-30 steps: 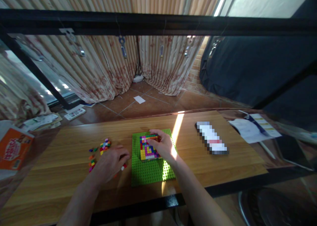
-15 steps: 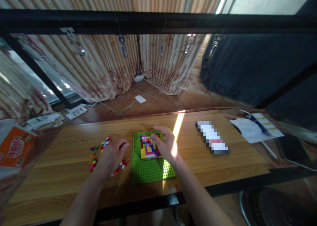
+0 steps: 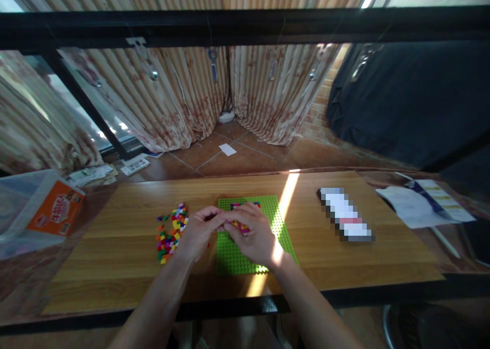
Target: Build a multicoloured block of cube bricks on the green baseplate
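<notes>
Hands (image 3: 229,231) meet over brick mosaic (image 3: 240,224) on green baseplate (image 3: 248,252), grip unclear; orange box (image 3: 57,214) lettering unreadable.

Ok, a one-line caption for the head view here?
Both hands, left hand and right hand, meet over a multicoloured brick panel on a green baseplate, loose bricks alongside.

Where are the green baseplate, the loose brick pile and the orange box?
green baseplate (image 3: 237,257): head view, bare studs near its front edge.
loose brick pile (image 3: 171,232): head view, middle of the pile.
orange box (image 3: 56,214): head view, its printed face.
</notes>
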A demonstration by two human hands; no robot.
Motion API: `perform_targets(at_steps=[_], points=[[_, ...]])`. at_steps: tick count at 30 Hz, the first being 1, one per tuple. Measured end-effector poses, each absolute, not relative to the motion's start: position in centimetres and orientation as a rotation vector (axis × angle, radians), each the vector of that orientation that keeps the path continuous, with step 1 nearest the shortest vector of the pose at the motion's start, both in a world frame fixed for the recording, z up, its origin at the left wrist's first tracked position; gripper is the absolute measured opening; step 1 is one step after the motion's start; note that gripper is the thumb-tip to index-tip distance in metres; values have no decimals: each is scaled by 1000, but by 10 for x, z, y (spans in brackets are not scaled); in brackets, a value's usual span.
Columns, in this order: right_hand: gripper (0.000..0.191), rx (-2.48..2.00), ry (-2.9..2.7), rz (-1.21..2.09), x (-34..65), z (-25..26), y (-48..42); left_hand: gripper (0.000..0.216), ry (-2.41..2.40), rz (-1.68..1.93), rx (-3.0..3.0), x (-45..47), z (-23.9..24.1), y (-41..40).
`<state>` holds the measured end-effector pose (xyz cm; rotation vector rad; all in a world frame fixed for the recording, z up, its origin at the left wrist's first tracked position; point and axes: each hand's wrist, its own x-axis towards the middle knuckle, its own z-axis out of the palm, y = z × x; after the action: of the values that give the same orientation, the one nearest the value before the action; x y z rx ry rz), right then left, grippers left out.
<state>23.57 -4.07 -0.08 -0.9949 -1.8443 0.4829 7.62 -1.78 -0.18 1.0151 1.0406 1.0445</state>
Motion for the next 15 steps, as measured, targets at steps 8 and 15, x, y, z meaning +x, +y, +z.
perform_targets(at_steps=[8, 15], points=[[13, -1058, -1736, 572, 241, -2, -39, 37, 923, 1019, 905, 78, -4, -22], [9, -1088, -1713, 635, 242, -6, -38, 44, 888, 1005, 887, 79, -5, -22]])
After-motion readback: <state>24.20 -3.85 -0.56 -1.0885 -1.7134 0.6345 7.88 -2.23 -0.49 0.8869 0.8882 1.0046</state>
